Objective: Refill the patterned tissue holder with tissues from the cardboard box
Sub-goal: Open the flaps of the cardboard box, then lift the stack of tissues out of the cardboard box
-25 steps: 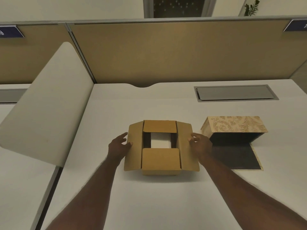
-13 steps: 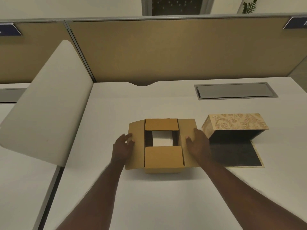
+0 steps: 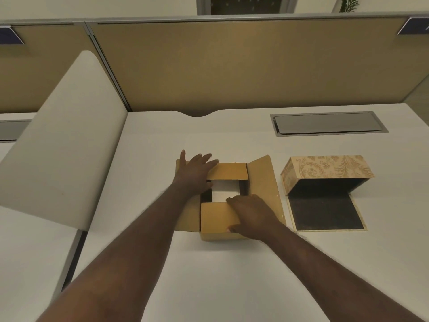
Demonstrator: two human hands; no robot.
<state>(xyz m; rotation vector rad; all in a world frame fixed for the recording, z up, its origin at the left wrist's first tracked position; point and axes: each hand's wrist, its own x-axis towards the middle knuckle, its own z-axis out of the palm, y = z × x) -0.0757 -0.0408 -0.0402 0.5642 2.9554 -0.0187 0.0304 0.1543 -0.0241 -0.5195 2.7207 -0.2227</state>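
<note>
Smooth white desk [image 3: 232,275] bears square cardboard box [image 3: 222,219], flaps splayed.

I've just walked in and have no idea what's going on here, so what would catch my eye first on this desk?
Mid-desk sits an open cardboard box with something white showing inside. The left hand lies flat on its far left flaps, and the right hand presses the near flap. Just right of it, the patterned tissue holder lies open, its dark inside showing and looking empty.
</note>
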